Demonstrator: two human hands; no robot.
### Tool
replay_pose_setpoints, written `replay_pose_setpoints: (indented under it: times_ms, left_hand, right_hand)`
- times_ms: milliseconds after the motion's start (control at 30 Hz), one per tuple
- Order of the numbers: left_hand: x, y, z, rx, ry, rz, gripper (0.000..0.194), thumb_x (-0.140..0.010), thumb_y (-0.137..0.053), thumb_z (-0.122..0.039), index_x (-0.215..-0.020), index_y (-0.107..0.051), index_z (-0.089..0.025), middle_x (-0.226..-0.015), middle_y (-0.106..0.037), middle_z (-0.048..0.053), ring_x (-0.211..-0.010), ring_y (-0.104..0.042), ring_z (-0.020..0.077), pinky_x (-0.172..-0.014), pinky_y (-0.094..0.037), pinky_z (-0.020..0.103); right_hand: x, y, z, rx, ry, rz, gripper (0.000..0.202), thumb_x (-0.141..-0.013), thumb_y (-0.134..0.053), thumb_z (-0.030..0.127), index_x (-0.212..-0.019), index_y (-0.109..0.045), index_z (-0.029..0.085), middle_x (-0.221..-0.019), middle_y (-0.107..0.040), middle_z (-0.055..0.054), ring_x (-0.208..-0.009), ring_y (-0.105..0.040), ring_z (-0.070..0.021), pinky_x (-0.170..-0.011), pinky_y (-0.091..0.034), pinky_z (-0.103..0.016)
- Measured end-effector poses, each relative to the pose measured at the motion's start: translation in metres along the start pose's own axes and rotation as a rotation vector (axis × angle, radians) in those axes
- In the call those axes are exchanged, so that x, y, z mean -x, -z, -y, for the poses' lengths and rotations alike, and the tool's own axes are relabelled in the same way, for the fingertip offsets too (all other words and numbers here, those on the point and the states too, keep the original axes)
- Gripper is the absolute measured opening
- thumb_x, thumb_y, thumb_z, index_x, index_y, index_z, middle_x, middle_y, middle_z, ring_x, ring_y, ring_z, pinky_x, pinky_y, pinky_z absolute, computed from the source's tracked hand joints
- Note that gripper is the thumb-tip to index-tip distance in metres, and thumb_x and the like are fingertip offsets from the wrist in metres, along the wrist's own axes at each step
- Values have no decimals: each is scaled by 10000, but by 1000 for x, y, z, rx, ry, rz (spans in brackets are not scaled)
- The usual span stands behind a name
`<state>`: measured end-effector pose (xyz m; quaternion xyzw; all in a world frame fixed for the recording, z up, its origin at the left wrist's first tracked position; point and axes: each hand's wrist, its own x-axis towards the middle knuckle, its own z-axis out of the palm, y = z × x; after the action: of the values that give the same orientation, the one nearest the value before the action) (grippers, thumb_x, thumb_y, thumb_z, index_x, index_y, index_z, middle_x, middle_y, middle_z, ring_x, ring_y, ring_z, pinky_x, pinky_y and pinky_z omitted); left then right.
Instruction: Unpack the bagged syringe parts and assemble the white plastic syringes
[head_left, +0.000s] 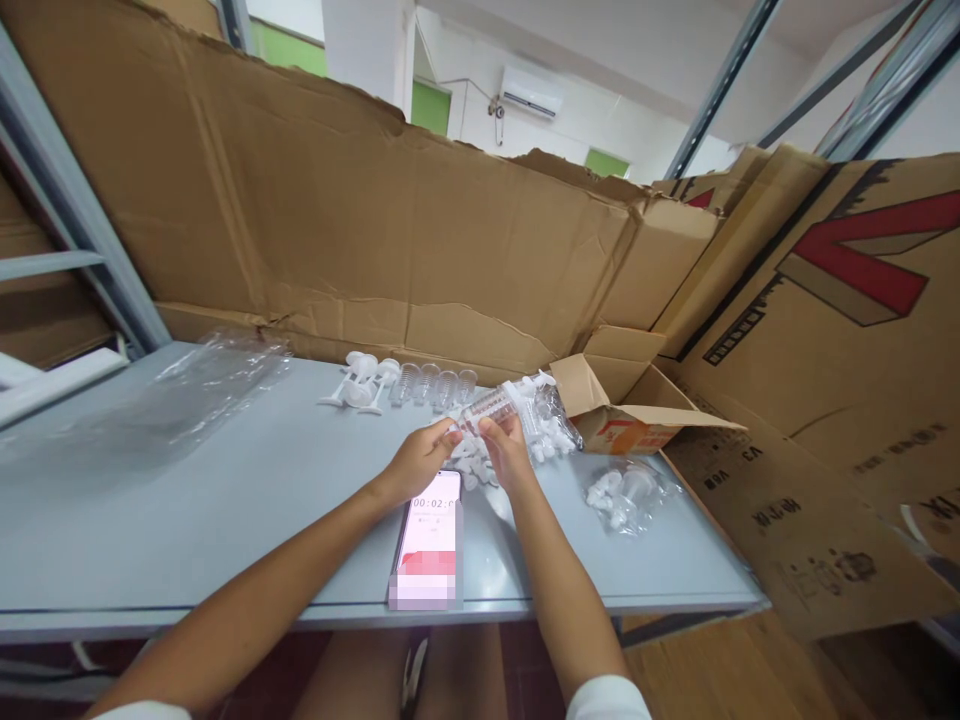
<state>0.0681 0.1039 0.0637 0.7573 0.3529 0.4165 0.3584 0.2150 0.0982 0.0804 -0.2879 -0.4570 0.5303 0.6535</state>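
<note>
This looks like a small packing or assembly workshop. Flattened cardboard sheets (360, 200) wall in a plain grey table (187, 500), printed shipping cartons (840, 330) lean at the right, and metal racking posts (67, 200) frame the sides. Loose plastic bags (217, 370) and rows of small clear plastic parts (435, 385) lie about. A wall air conditioner (531, 95) hangs behind.

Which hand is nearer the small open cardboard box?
Right. The right hand is closer to the cardboard box on its right; the left hand sits farther left, above the phone.
</note>
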Motion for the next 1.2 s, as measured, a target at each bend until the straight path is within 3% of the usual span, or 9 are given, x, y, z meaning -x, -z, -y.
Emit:
replay_pose_setpoints:
  times_ms: [133, 233, 367, 500, 600, 767, 900, 1000, 1200]
  left_hand:
    - [-1, -12, 10, 417, 69, 155, 475, -834, -288, -559, -550, -345, -183, -466, -374, -35, -456, -351, 95, -488, -288, 236]
    - [0, -16, 8, 443, 110, 208, 482, -838, -266, -559, -536, -327, -189, -422, -360, -39, -433, -353, 97, -480, -297, 236]
    - [3, -8, -1, -27, 96, 39, 433, -855, -275, -518, -661, -462, -179, -554, -493, -10, -535, -462, 131, -554, -354, 253]
    - [4, 2, -3, -495, -82, -161, 339, -845, -352, -483, -986, -490, -206, -857, -603, 39, -778, -557, 193, -678, -384, 291]
    - [3, 6, 1, -699, -188, -237, 346, -818, -414, -495, -916, -521, -182, -851, -616, 76, -796, -569, 218, -697, -374, 301]
    - [3, 7, 5, -778, -141, -223, 390, -809, -395, -534, -689, -515, -183, -588, -552, 52, -594, -527, 193, -587, -332, 285]
    - [5, 2, 2, -573, -6, -110, 415, -808, -354, -567, -686, -478, -190, -556, -510, 18, -540, -471, 168, -532, -289, 267]
    - [5, -4, -2, -149, 111, 3, 479, -792, -298, -626, -610, -391, -193, -503, -423, -16, -476, -391, 128, -493, -279, 248]
    - [3, -1, -11, 658, 341, 447, 519, -804, -128, -650, -567, -260, -207, -404, -168, -81, -358, -159, 76, -401, -196, 225]
  right_hand:
    - [1, 3, 3, 42, 35, 32, 344, -593, -720, 248, -885, -543, 213, -854, -612, -2, -815, -569, -151, -774, -445, -287]
    - [-1, 5, 6, 49, 22, 24, 384, -594, -717, 292, -926, -535, 227, -874, -611, -5, -847, -566, -160, -783, -445, -289]
    - [-3, 6, 5, 51, -19, 31, 413, -581, -724, 331, -940, -554, 217, -861, -623, -18, -847, -576, -179, -779, -450, -309]
    - [-2, 1, -4, 76, -63, 5, 304, -584, -722, 350, -809, -602, 184, -763, -624, -19, -717, -584, -162, -704, -455, -303]
    - [0, -6, -12, 95, -97, -90, 284, -583, -718, 387, -716, -581, 177, -649, -579, 9, -604, -537, -122, -607, -436, -257]
    - [4, -13, -15, 197, -128, -166, 332, -602, -689, 447, -583, -523, 160, -513, -466, 36, -483, -421, -78, -489, -365, -216]
    - [4, -12, -10, 225, -73, -158, 299, -612, -691, 414, -602, -539, 157, -530, -480, 32, -482, -419, -78, -493, -365, -221]
    - [2, -8, -6, 169, -28, -81, 270, -598, -710, 381, -711, -585, 170, -627, -558, 14, -566, -499, -107, -593, -422, -249]
    - [1, -2, 3, 171, -48, 99, 378, -553, -728, 445, -799, -614, 181, -757, -627, -34, -755, -579, -193, -742, -449, -321]
